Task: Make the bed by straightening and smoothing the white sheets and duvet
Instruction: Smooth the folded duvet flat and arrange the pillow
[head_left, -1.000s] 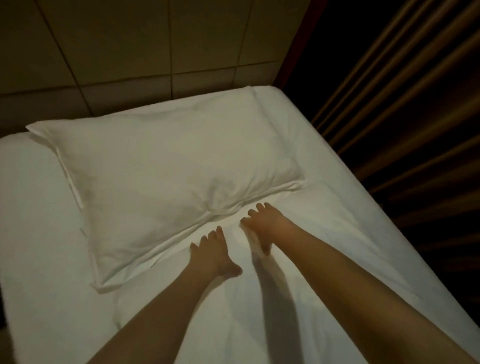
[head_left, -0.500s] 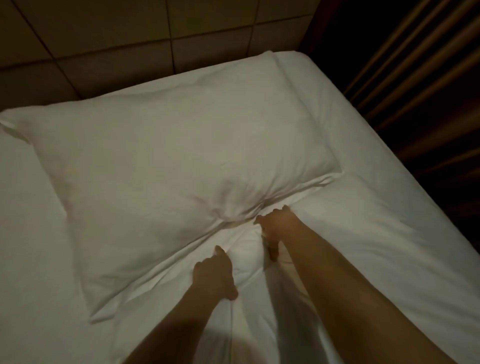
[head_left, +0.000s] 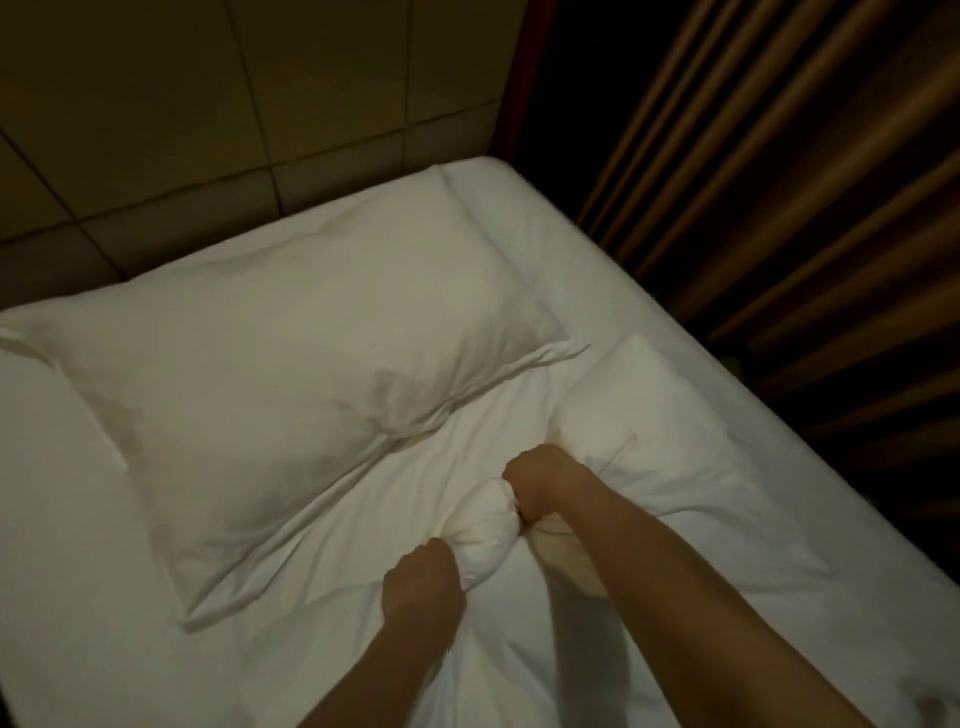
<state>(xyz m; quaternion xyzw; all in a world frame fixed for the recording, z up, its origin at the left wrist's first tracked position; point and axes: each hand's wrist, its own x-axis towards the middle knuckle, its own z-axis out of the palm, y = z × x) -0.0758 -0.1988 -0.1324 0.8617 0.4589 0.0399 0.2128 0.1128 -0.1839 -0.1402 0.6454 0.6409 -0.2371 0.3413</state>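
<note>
1. Left hand (head_left: 423, 587) and right hand (head_left: 537, 486), both fisted on the bunched top edge of the white duvet (head_left: 480, 525), near centre.
2. Best drawn taut and evenly toward the far pillow (head_left: 291, 374), avoiding new creases.
3. No containers visible; sheet (head_left: 52, 519) underneath.

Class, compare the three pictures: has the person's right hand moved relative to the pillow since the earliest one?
Yes. The right hand has drawn back from the pillow's near edge, toward the person, and now grips a bunched fold of the duvet.
</note>
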